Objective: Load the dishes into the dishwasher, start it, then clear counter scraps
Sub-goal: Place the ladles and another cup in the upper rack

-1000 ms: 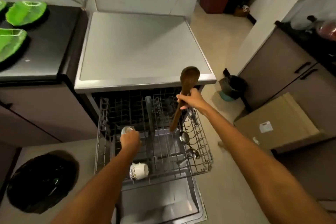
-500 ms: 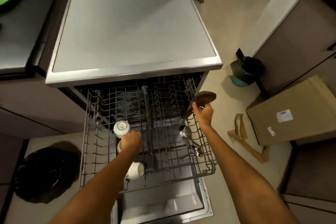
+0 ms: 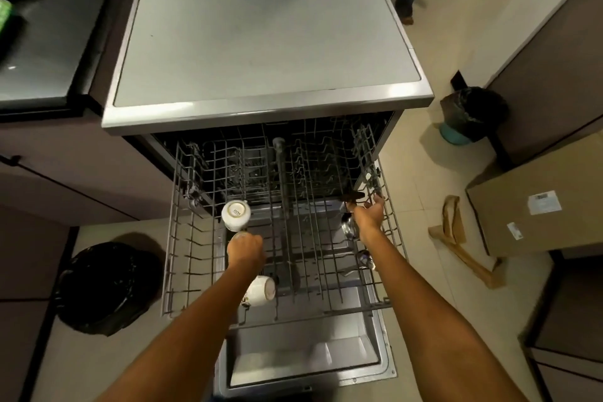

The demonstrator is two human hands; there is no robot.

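Rack [image 3: 182, 271]: pulled out, centre frame.
Left hand [image 3: 245, 250]: my fingers curl round a cup [image 3: 239, 234], mostly hidden.
Right hand [image 3: 370, 215]: my fingers grip wooden spoon [image 3: 352, 196], right rack edge.
Cups: one upturned [image 3: 235, 215], one on its side [image 3: 261, 290], left rack half.

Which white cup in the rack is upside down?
The far cup, past the left hand, shows its stamped bottom. The near cup lies on its side.
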